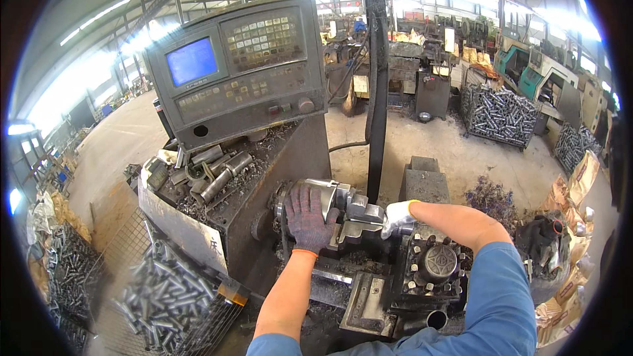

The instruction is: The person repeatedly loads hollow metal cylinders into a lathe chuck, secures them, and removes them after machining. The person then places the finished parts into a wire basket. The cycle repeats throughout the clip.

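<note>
My left hand point(308, 216), in a dark grey glove with an orange cuff, lies with fingers stretched out on the round steel lathe chuck point(328, 192). The stepped chuck jaws point(364, 208) stick out to the right of it. At their right end is my right hand point(397, 217), in a white glove with a yellow cuff. Its fingers are curled down by the jaws, and what they close on is mostly hidden. Just right of the jaws and nearer to me stands the square tool turret point(430, 265), with bolts around its edge and a round cap.
A control panel point(237, 59) with a lit blue screen rises at the left. Metal cylinders and chips lie on the machine's ledge point(247, 181). A wire basket point(227, 329) of steel parts stands lower left. A dark post point(378, 92) rises behind the chuck. Another parts bin point(499, 118) sits far right.
</note>
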Action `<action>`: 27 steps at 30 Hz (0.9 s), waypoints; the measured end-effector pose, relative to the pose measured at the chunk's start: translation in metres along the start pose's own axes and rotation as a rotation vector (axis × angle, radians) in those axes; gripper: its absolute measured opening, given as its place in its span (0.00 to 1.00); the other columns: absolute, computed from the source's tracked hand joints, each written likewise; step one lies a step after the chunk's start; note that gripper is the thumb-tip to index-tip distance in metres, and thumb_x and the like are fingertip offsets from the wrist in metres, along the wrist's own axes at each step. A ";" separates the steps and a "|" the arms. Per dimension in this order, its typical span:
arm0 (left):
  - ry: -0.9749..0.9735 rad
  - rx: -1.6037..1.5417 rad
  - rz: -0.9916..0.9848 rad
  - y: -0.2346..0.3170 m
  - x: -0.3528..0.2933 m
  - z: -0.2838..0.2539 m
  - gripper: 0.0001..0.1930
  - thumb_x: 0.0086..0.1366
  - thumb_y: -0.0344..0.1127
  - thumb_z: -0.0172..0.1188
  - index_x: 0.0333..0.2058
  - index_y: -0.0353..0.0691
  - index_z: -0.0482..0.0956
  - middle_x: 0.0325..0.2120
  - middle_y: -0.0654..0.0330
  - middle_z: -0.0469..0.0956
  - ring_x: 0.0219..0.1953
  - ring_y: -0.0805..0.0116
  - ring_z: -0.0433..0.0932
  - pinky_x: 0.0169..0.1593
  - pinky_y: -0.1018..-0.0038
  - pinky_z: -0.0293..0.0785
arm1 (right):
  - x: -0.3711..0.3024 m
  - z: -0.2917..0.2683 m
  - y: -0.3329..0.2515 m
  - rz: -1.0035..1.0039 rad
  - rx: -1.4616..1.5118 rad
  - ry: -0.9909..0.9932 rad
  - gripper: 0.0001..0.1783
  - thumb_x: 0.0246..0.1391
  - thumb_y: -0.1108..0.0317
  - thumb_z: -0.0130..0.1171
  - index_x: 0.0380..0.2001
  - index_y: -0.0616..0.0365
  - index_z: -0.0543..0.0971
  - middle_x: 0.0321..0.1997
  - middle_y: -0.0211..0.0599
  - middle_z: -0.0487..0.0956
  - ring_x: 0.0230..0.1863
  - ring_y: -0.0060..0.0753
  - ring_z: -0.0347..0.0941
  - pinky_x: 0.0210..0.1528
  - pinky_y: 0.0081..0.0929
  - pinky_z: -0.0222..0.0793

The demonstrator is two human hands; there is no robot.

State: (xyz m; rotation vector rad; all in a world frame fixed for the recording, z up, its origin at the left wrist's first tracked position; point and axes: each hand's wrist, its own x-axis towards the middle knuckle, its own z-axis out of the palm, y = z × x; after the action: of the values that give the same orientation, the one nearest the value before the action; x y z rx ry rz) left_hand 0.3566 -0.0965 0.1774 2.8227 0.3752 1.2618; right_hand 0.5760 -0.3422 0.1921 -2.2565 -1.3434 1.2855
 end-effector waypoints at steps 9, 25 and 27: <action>-0.070 0.087 0.011 0.002 -0.002 -0.005 0.42 0.65 0.57 0.65 0.70 0.34 0.69 0.72 0.40 0.66 0.76 0.35 0.58 0.80 0.40 0.45 | -0.147 0.021 0.036 0.370 -0.492 0.603 0.40 0.39 0.50 0.78 0.54 0.63 0.82 0.43 0.54 0.88 0.45 0.53 0.87 0.52 0.44 0.83; -0.651 -1.802 -0.364 0.074 -0.100 -0.135 0.45 0.73 0.45 0.66 0.79 0.36 0.52 0.74 0.51 0.61 0.73 0.58 0.66 0.73 0.59 0.64 | -0.207 0.222 -0.206 -0.097 0.857 0.711 0.45 0.46 0.43 0.83 0.58 0.63 0.78 0.42 0.43 0.85 0.46 0.27 0.83 0.47 0.34 0.82; -0.856 -1.868 -0.733 0.074 -0.136 -0.136 0.39 0.71 0.46 0.70 0.71 0.31 0.63 0.63 0.51 0.74 0.62 0.59 0.77 0.64 0.60 0.77 | -0.149 0.263 -0.208 -0.099 1.021 0.685 0.36 0.55 0.49 0.79 0.57 0.62 0.79 0.41 0.37 0.85 0.43 0.24 0.82 0.40 0.30 0.81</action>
State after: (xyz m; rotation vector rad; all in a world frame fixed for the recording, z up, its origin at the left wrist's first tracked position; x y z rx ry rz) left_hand 0.1840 -0.2097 0.1783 1.0785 0.0281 -0.0855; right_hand 0.2172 -0.4056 0.2383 -1.5915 -0.3771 0.7438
